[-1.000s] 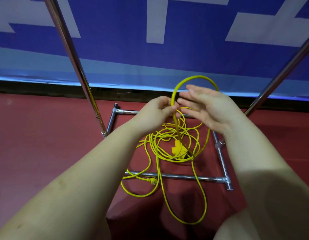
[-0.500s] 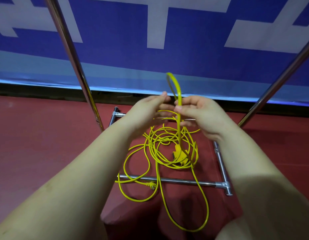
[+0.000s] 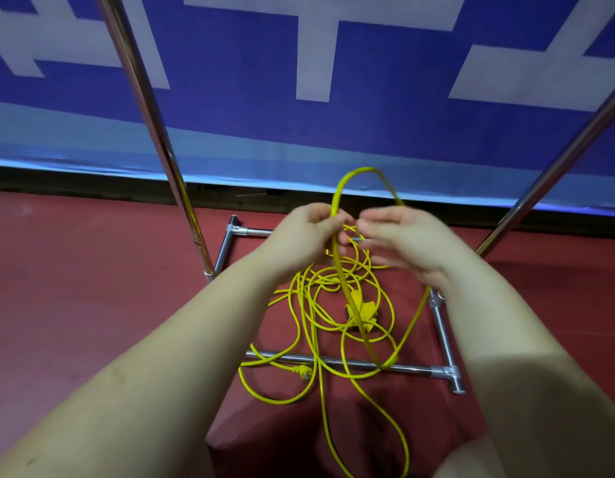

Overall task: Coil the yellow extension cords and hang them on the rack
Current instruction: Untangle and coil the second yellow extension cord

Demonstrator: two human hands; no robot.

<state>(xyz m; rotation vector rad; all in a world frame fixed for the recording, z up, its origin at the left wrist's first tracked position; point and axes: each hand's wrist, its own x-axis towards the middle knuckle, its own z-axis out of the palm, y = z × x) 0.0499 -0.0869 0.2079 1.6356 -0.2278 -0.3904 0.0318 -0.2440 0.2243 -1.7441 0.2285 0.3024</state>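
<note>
A yellow extension cord (image 3: 337, 319) lies in a loose tangle on the red floor inside the rack's base, its yellow socket block (image 3: 361, 310) in the middle and its plug (image 3: 303, 371) by the front bar. My left hand (image 3: 308, 236) pinches a strand that rises into a loop (image 3: 359, 172) above both hands. My right hand (image 3: 406, 239) is beside it with fingers extended and blurred; the loop's other side passes behind it and drops to the floor.
The chrome rack has a base frame (image 3: 351, 363) on the floor and two slanted uprights, the left upright (image 3: 151, 132) and the right upright (image 3: 554, 167). A blue and white banner (image 3: 333, 81) hangs behind. My legs are at the bottom edge.
The loop above my hands has widened from a narrow fold into a rounder arc. My right hand has loosened its pinch and spread its fingers; my left hand keeps hold of the strand.
</note>
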